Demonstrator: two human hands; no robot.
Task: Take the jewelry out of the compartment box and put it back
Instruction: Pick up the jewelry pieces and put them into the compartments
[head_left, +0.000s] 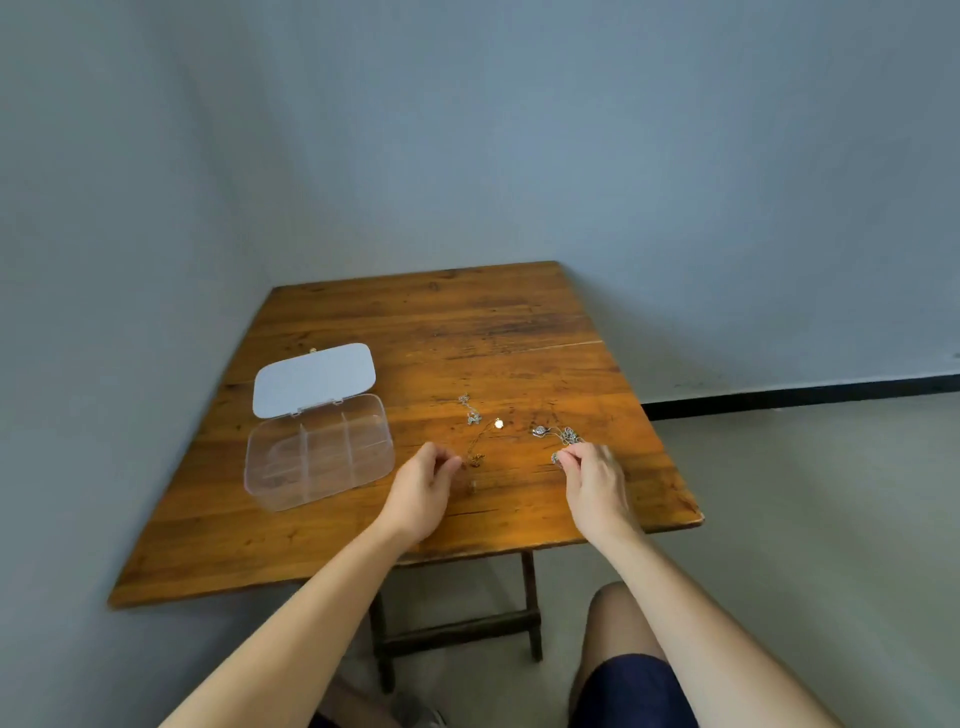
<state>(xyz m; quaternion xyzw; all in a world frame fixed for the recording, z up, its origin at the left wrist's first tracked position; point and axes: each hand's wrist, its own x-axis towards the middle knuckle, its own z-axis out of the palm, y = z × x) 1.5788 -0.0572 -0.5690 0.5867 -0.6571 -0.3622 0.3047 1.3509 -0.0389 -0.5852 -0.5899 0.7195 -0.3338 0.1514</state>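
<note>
Your right hand (592, 475) pinches the silver chain (563, 439) and your left hand (423, 480) curls, seemingly empty, beside the gold chain (480, 441), the jewelry spread out for return to the open, apparently empty compartment box (319, 452) on the wooden table (493, 322) against grey walls

We reach both bare forearms forward, our left hand (422, 480) loosely curled with thumb meeting fingers (451, 462), our right hand (592, 478) pinching at its fingertips, palms turned down.
</note>
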